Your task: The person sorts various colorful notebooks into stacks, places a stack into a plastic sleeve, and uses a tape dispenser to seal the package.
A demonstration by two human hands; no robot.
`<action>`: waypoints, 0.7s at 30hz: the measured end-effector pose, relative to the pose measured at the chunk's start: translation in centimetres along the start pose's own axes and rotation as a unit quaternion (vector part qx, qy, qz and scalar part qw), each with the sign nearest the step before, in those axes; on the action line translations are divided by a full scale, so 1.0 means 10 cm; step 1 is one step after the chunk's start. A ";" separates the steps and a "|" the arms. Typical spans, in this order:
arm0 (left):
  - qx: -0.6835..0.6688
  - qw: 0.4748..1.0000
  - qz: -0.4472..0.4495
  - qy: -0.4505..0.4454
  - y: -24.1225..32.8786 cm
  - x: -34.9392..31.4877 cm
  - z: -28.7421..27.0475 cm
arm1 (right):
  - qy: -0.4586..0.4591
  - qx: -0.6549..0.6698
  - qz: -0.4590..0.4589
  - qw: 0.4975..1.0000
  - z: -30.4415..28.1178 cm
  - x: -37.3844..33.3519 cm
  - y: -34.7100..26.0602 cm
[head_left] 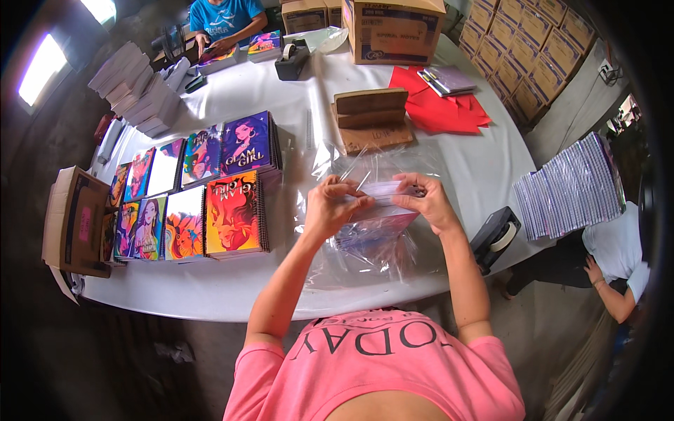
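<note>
Between my hands a small stack of notebooks [380, 198] is held up, its white page edges facing me and a pinkish cover showing below. My left hand [328, 209] is closed on the stack's left side, thumb and fingers bent. My right hand [430, 203] grips the right end, with the thumb over the near edge. Crinkled clear plastic [390, 258] lies under and around the notebooks; whether they are inside it I cannot tell. Just beyond stands a brown cardboard stand [371, 116].
Stacks of colourful spiral notebooks [235, 217] fill the left side, beside an open carton [74, 221]. A tape dispenser [497, 237] and wrapped notebooks [570, 188] are right. Red sheets [442, 112] and a large carton [393, 34] lie beyond. One person [225, 21] works opposite; another [614, 245] is at right.
</note>
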State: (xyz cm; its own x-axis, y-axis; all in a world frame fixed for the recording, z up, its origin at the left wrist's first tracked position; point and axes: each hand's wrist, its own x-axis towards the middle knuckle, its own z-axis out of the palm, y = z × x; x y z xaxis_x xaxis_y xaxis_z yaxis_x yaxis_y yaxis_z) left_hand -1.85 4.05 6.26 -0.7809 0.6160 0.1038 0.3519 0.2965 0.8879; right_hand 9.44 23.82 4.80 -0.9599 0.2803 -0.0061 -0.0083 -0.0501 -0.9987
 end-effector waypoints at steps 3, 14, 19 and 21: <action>-0.027 0.998 -0.055 -0.028 0.08 0.16 -0.10 | 0.001 0.048 0.036 0.998 0.02 0.14 -0.11; -0.094 0.979 -0.106 -0.144 -0.02 0.29 -0.19 | -0.087 -0.134 0.105 0.982 -0.18 0.40 -0.07; 0.089 0.992 0.077 -0.039 0.00 0.24 -0.14 | -0.122 -0.214 -0.003 0.969 -0.03 0.33 -0.24; 0.159 0.971 0.174 -0.024 -0.04 0.17 -0.12 | -0.102 -0.328 -0.049 0.938 0.05 0.27 -0.30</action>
State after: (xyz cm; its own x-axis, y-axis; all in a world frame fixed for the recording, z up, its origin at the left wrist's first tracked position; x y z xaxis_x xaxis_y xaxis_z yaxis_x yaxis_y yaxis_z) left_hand -3.93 4.16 6.61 -0.5631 0.7511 0.3446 0.7383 0.2699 0.6181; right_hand 6.74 24.27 7.86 -0.9978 0.0596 0.0301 0.0106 0.5856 -0.8105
